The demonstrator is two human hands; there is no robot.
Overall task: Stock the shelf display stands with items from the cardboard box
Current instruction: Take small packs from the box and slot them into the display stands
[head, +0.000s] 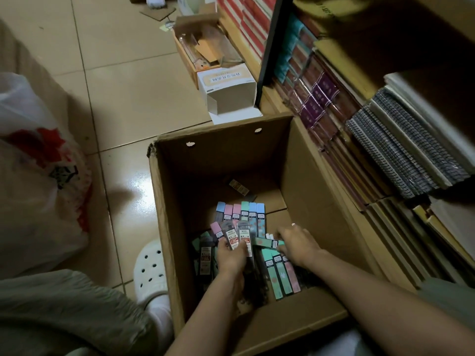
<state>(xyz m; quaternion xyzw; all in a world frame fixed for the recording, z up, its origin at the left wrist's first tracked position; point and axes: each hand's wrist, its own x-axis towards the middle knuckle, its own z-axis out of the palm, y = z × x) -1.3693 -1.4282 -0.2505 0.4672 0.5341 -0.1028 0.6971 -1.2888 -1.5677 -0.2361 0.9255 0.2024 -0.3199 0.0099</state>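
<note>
Deep inside an open cardboard box (164, 201) on the tiled floor (123, 93): slim lead-refill cases with pastel caps, lying loose on the bottom. Left hand (230, 255) lowered into the box, palm turned away, fingers curled round a fanned bundle of cases (240, 222); about nine caps visible in the fan, in blue, pink and green, two clear-fronted cases marked 0.7 foremost. Right hand (298, 244) also down in the box, knuckles up, fingertips pinching one green case (266, 242) lying crosswise. Three more green and pink cases (282, 273) side by side just below the right hand; darker cases (205, 255) left of the left hand, count unclear. Immediately right of the box, shelving (359, 140) packed with wrapped notebooks and two spiral-bound stacks. Beyond the box, one white carton (228, 91) with an open end and one small box of scraps (205, 50). At left, one white plastic bag (38, 176), one white clog (149, 271).
</note>
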